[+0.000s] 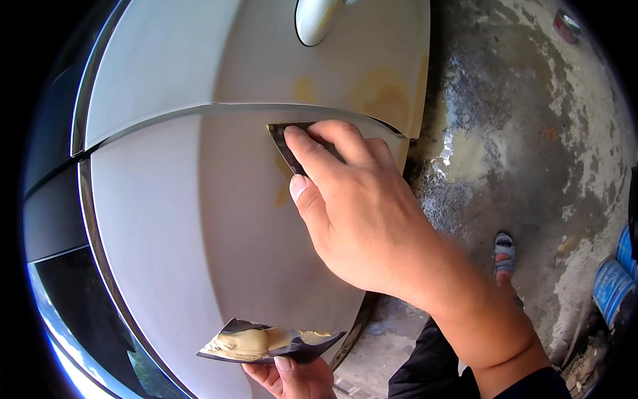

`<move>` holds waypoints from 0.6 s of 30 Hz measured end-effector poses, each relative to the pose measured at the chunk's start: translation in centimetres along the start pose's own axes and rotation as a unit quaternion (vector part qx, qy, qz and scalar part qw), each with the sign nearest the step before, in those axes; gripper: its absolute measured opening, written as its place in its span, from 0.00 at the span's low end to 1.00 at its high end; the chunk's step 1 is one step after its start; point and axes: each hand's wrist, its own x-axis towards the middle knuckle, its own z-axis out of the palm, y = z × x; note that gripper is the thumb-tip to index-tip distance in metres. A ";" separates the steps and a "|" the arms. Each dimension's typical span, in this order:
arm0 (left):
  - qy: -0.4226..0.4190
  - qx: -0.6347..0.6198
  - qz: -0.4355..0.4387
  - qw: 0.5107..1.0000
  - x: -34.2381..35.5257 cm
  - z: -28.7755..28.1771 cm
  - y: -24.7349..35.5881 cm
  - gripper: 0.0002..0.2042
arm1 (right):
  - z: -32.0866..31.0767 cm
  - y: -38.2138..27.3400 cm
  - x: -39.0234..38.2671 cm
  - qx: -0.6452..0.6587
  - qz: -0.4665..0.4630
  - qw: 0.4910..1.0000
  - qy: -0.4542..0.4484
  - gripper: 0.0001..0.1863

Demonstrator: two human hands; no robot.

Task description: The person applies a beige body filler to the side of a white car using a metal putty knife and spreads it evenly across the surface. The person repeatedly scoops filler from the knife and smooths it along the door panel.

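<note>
My right hand grips a thin dark putty spreader, its index finger stretched along the top and its thumb at the lower edge. The spreader lies against the pale car door panel, just below the seam between two doors. Yellowish filler shows on the panel beside it, partly hidden by my hand. Low in view, my left hand pinches a dark flat mixing plate from below. A thick lump of beige putty lies on the plate, with more smeared toward its right end.
Above the seam, the other door carries yellowish filler patches and a white door handle. Dark windows run along the left. On the stained concrete floor stand my sandalled foot and a blue bucket.
</note>
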 end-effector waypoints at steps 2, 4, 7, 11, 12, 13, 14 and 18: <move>0.000 -0.006 -0.001 1.000 0.1 -0.3 -0.1 0.27 | 0.1 -0.3 -0.4 -0.012 -0.007 1.000 -0.025 0.21; -0.004 -0.005 -0.002 1.000 0.1 -0.2 -0.2 0.27 | 0.1 -0.3 -1.0 -0.012 0.001 0.999 -0.049 0.21; -0.004 0.008 -0.005 1.000 0.2 0.2 -0.3 0.28 | 0.3 -0.2 -2.2 -0.015 0.010 0.997 -0.075 0.22; 0.016 0.004 -0.010 1.000 0.2 1.6 0.1 0.29 | -0.9 0.7 -4.7 -0.010 -0.012 0.990 -0.138 0.22; 0.008 0.005 -0.017 1.000 0.2 2.3 0.4 0.29 | -1.7 1.1 -5.5 0.061 -0.031 0.990 -0.127 0.22; -0.004 0.001 -0.033 0.999 0.2 3.1 -0.2 0.29 | -2.4 2.5 -6.6 0.121 -0.045 0.985 -0.112 0.22; -0.017 -0.003 -0.049 0.999 0.2 3.6 -0.9 0.28 | -3.3 3.8 -7.8 0.180 -0.059 0.977 -0.096 0.23; -0.048 -0.027 -0.099 0.994 -0.7 3.2 -1.8 0.27 | -5.0 6.0 -12.4 0.545 -0.025 0.799 -0.252 0.20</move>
